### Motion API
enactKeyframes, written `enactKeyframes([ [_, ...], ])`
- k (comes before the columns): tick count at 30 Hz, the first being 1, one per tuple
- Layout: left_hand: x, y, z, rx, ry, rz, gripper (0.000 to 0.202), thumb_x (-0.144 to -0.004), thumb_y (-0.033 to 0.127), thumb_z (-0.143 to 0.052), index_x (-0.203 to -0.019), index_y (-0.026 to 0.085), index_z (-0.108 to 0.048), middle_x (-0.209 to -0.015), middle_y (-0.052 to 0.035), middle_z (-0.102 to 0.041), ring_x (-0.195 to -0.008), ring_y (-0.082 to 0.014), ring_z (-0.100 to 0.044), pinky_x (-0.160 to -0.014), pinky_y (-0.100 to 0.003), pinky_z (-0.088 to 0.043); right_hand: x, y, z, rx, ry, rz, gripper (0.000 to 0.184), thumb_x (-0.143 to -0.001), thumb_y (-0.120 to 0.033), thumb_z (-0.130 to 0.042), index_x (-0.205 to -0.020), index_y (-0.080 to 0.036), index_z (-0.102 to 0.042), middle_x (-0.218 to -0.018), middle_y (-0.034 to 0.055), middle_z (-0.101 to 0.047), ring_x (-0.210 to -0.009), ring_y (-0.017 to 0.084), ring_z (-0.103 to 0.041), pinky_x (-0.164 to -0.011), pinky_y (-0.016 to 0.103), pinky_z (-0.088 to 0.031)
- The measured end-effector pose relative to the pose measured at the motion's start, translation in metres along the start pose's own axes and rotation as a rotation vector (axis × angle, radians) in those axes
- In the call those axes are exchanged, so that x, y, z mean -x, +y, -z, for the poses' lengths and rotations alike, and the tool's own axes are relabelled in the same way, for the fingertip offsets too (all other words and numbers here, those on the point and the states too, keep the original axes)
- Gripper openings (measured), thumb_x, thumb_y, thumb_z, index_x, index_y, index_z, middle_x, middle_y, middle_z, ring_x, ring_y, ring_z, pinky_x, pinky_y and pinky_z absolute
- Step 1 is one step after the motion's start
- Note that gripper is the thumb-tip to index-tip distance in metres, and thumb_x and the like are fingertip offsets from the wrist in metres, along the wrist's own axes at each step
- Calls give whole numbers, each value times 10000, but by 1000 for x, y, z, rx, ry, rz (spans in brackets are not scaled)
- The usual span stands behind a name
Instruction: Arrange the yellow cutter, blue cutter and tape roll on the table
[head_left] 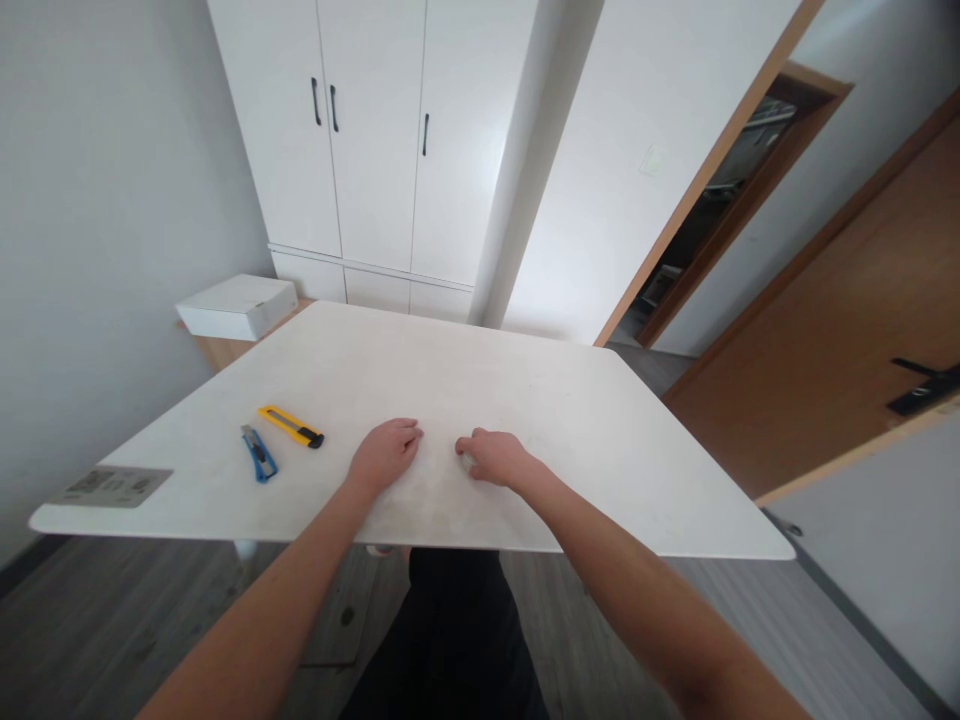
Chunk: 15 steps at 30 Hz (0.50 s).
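My right hand (493, 457) is low over the white table, its fingers and thumb closed around a small whitish object (467, 462). Only a sliver of that object shows between the fingers, so its kind cannot be made out. To the left, my left hand (384, 455) rests on the tabletop with its fingers loosely curled together, and nothing shows in them. Left of it lie a yellow utility knife (289, 424) with a black end and, beside that, a shorter blue utility knife (259, 455). Both knives are apart from my hands.
The white table (585, 420) has rounded corners and a grey printed label (112, 486) at its near left. A white box (240, 305) sits on a wooden stand beyond the left edge. White cabinets (375, 130) stand behind; a brown door (840, 330) is at the right.
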<state>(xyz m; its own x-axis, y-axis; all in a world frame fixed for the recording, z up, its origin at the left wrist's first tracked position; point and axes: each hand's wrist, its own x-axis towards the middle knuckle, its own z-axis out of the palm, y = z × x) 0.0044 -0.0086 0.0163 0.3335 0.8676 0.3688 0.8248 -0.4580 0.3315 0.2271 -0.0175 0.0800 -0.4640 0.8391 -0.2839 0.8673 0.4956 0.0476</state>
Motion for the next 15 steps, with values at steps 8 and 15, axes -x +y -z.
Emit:
enactKeyframes([
  [8,0,-3,-1,0,-21,-3,373,-921,300,-387,-1016,199,-734,-1173,-62,-689,-1120,-205,-608,-1018,-365,-450,16,31,11,-137,-83,-123,848,-631,-389,-788,-1370,-270,-391,-1265,125,-562,-1068,300,-603,-790,351,-475],
  [15,1,-3,-2,-1,-14,9,383,-919,322,-379,-1017,215,-734,-1175,-54,-689,-1119,-217,-611,-1012,-381,-455,49,100,-25,-315,17,-387,519,-803,-302,-635,-1295,-209,-498,-1302,133,-497,-1112,243,-566,-881,326,-436],
])
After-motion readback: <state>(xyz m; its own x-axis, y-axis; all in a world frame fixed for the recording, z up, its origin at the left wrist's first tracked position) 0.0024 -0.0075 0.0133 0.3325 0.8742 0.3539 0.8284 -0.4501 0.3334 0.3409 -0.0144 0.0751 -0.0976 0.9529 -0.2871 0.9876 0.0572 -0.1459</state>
